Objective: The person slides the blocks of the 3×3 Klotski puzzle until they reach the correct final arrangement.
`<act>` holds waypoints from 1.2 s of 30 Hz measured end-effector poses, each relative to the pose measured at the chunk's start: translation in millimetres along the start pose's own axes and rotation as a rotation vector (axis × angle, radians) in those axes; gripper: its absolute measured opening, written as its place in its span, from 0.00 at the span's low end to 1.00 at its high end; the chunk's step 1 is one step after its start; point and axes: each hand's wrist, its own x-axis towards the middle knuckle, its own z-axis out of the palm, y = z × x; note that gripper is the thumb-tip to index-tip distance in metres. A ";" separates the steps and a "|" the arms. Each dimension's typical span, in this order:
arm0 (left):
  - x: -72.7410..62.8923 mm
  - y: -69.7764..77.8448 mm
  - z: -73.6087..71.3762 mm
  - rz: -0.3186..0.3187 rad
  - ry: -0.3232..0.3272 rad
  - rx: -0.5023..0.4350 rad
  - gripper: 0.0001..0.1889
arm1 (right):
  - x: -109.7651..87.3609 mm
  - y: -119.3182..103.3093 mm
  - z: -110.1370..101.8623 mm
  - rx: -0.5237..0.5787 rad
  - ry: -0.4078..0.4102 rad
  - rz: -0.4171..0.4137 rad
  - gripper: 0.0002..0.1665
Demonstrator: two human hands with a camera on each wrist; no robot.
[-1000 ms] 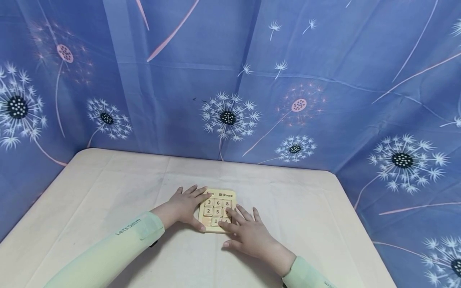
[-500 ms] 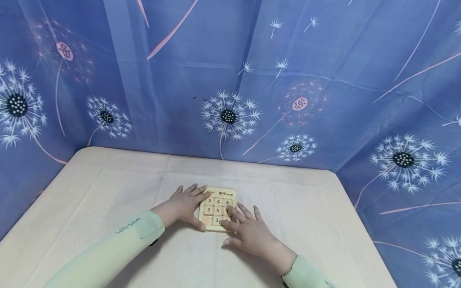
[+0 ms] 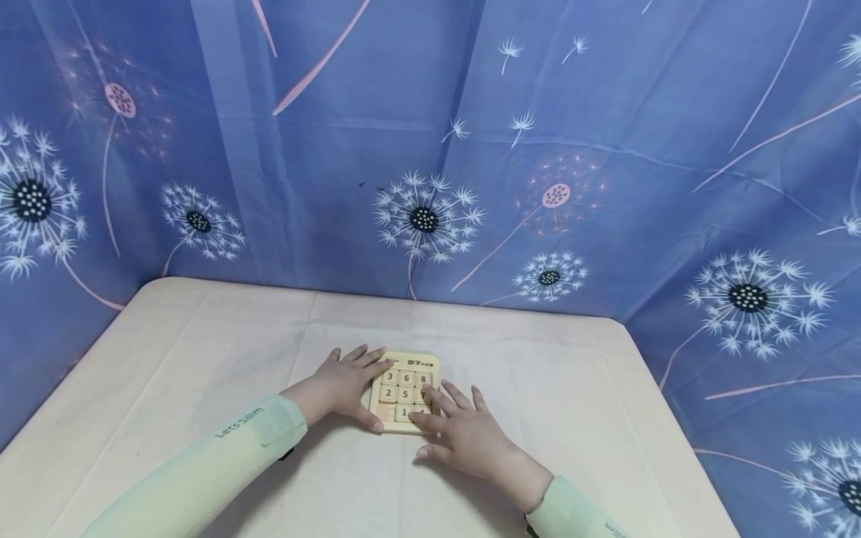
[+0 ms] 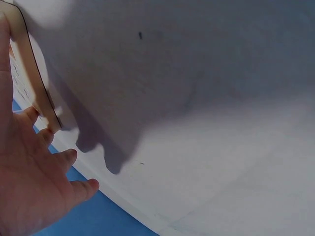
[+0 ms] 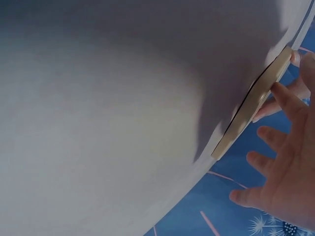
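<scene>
A yellow sliding number puzzle [image 3: 410, 429] lies flat on the table in the head view. Its tiles read 3, 6, 8 on top, then 2, 5 and a partly covered 7. In the bottom row, a gap at the left is followed by tile 1 [image 3: 403, 412] and a tile mostly hidden by a finger. My left hand [image 3: 346, 385] rests with spread fingers along the puzzle's left side, thumb at the lower corner. My right hand [image 3: 467, 433] touches the lower right tiles with extended fingertips, its thumb off the board. Both wrist views show the puzzle edge-on.
The puzzle lies on a table [image 3: 222, 329] with a pale cloth. Blue fabric [image 3: 323, 187] printed with dandelions hangs behind it and on both sides. Pale green sleeves [image 3: 202, 463] cover the forearms.
Tile 1 has shifted slightly right within the bottom row, and the gap at its left looks a little wider. Both hands stay nearly in place; the head view sways slightly.
</scene>
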 end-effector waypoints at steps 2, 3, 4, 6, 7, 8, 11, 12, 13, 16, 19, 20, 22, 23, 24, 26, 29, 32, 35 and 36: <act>-0.2 -0.1 -0.1 -0.001 -0.002 0.000 0.62 | 0.5 0.4 0.2 0.002 -0.003 -0.002 0.35; -0.4 0.1 -0.3 -0.002 -0.003 -0.001 0.62 | 0.8 0.7 0.2 0.003 -0.004 -0.004 0.35; -0.3 0.0 -0.3 -0.002 -0.003 -0.001 0.62 | 1.0 0.8 0.2 0.005 -0.005 -0.005 0.35; -0.2 -0.1 0.0 -0.001 0.000 -0.001 0.62 | 1.5 0.9 0.6 0.010 -0.002 -0.007 0.35; -0.2 -0.1 0.2 -0.001 0.000 0.001 0.62 | 1.9 0.9 0.8 0.012 0.001 -0.007 0.35; 0.1 -0.1 0.5 -0.001 0.000 0.001 0.62 | 2.2 0.6 1.0 0.013 0.005 -0.007 0.35; 0.7 -0.5 1.6 -0.003 -0.003 0.008 0.62 | 3.6 -0.6 2.5 0.023 0.014 -0.007 0.35; 1.1 -0.6 2.2 -0.002 -0.002 0.009 0.62 | 4.2 -1.2 2.9 0.024 0.017 -0.006 0.35; 1.6 -0.7 2.5 -0.004 -0.003 0.011 0.62 | 4.9 -1.8 3.3 0.023 0.019 -0.005 0.35; 2.7 -1.4 3.5 -0.006 -0.002 0.014 0.62 | 6.9 -3.5 4.6 0.014 0.023 -0.005 0.36; 3.2 -1.8 3.3 -0.008 -0.003 0.017 0.62 | 8.4 -5.3 5.0 0.002 0.030 -0.002 0.36; 3.1 -1.9 3.1 -0.005 -0.003 0.016 0.62 | 9.0 -5.9 5.2 0.001 0.033 -0.002 0.36; 2.7 -2.2 2.8 -0.003 -0.005 0.015 0.62 | 10.5 -7.1 5.4 0.005 0.043 -0.005 0.37; 2.4 -2.1 2.5 -0.003 -0.006 0.013 0.62 | 11.5 -7.7 5.4 0.008 0.043 -0.004 0.37; 2.0 -2.1 2.2 -0.004 -0.006 0.015 0.62 | 12.6 -8.3 5.6 0.008 0.046 -0.006 0.37; 1.3 -2.2 2.0 -0.003 -0.006 0.014 0.62 | 14.8 -9.5 5.6 0.005 0.048 -0.010 0.37; 0.4 -1.8 1.2 -0.001 -0.005 0.016 0.62 | 18.2 -11.0 5.1 -0.003 0.047 -0.011 0.37; 0.3 -1.4 0.5 0.005 -0.006 0.016 0.61 | 21.6 -12.5 3.9 -0.006 0.043 -0.008 0.37; 0.9 -1.7 0.5 0.004 -0.008 0.018 0.61 | 25.2 -13.3 3.3 -0.011 0.042 -0.008 0.37; 1.2 -1.8 0.6 0.003 -0.009 0.020 0.61 | 26.3 -13.4 3.2 -0.009 0.042 -0.006 0.38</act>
